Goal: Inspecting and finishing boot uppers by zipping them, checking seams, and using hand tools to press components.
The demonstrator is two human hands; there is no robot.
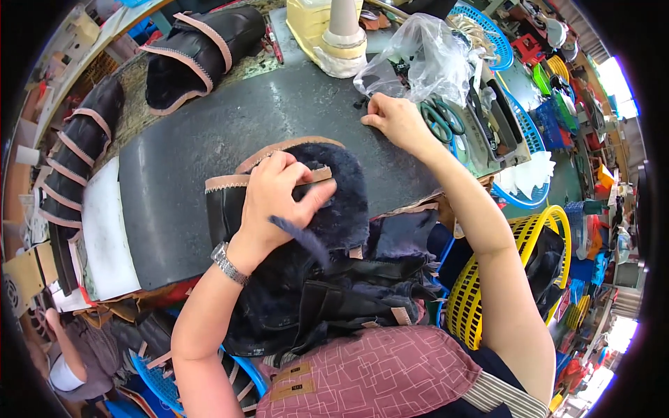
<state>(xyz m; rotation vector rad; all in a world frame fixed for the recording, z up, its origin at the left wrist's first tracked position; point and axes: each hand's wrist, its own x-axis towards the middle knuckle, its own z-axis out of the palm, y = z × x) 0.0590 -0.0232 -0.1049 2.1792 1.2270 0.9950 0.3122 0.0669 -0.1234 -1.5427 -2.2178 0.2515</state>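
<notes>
My left hand (273,196) grips a boot upper (347,209) of black leather with dark fur lining and a tan zigzag-stitched edge strip. Its thumb and fingers close over that edge. A loose dark fur strip (301,239) hangs by the wrist. Over the dark work surface (188,153), my right hand (396,124) has its fingertips pinched together beside small black bits (362,102); whether it holds one is too small to tell. Close to its right lie scissors (442,120) with green handles, and a clear plastic bag (432,59) is just beyond.
Other black uppers (198,56) lie at the far left. A pale post (343,35) stands at the back. A grey tray (493,122), blue basket (533,132) and yellow basket (468,306) are right. More uppers (334,296) cover my lap. Another person (70,355) is lower left.
</notes>
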